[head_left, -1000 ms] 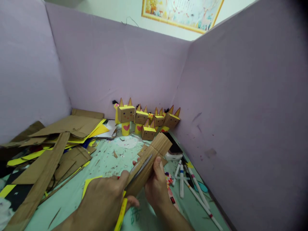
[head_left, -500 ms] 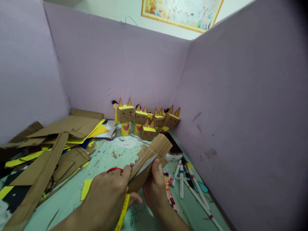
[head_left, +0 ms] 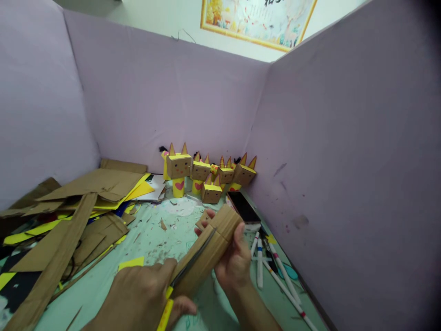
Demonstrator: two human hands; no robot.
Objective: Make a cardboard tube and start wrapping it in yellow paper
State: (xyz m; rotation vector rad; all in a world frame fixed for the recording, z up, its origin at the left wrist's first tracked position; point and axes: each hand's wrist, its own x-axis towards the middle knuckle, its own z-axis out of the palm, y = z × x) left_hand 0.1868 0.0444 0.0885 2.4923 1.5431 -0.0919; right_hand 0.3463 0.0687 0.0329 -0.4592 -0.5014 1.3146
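My right hand [head_left: 234,262] is closed round a folded cardboard strip [head_left: 206,257], its thumb on the near side and its fingertips showing past the far edge. The strip is held tilted above the table, with a crease across its upper part. In my left hand [head_left: 141,294] is a pair of scissors [head_left: 193,264] with yellow handles, the fingers closed over them. Their dark blade lies lengthwise along the cardboard. How the handles are gripped is mostly hidden. Partly behind the strip, a small cardboard piece [head_left: 203,222] lies on the table.
Cardboard sheets [head_left: 93,181] and yellow paper are piled on the left. Several box-headed cardboard figures [head_left: 179,166] stand at the back. A phone [head_left: 244,207] lies right of centre, with white markers [head_left: 259,264] in front. Purple partitions [head_left: 172,92] enclose the green table [head_left: 148,239].
My right hand has turned the cardboard and shifted its grip, so a wider face shows. My left hand and the scissors have moved slightly left and down; the red part no longer shows.
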